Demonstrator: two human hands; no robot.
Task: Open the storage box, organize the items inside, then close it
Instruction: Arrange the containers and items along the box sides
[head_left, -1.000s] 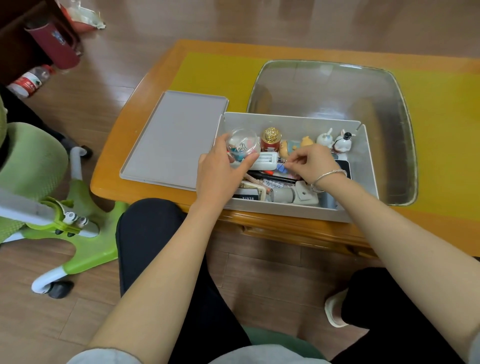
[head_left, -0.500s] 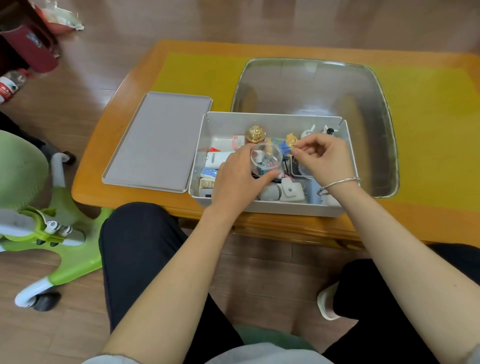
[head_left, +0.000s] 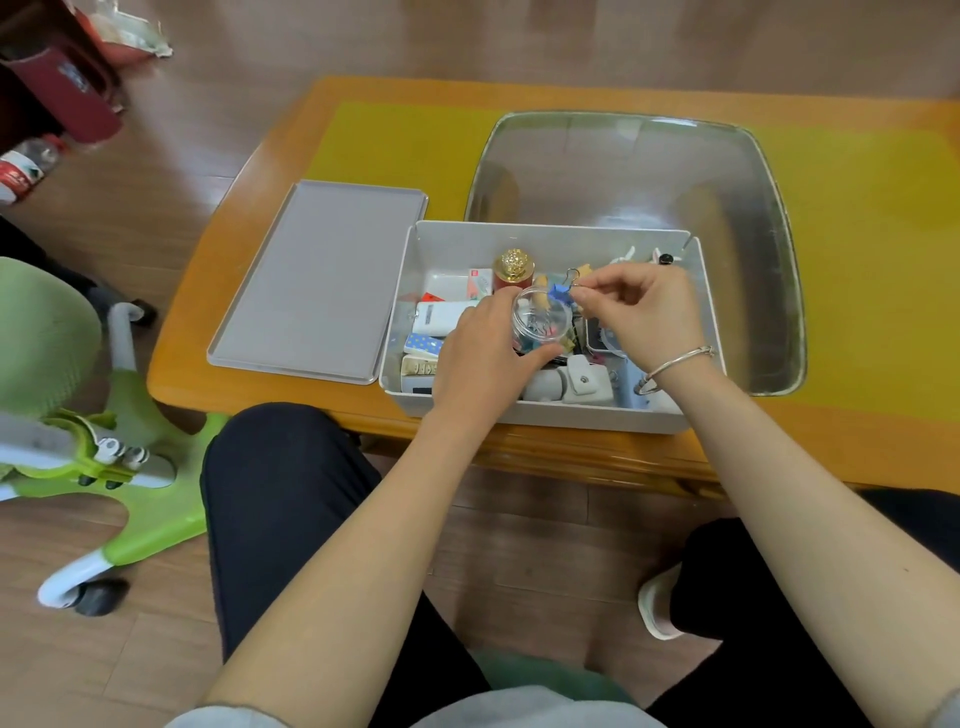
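Above clear tub (head_left: 540, 317), blue clip (head_left: 560, 291) newly raised

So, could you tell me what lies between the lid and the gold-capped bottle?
In the head view: the storage box's left wall, then white and orange packets.

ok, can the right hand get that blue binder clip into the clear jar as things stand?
Probably yes. The right hand pinches the blue binder clip just above the rim of the clear jar, which the left hand grips with its mouth open and uncovered. Nothing sits between them.
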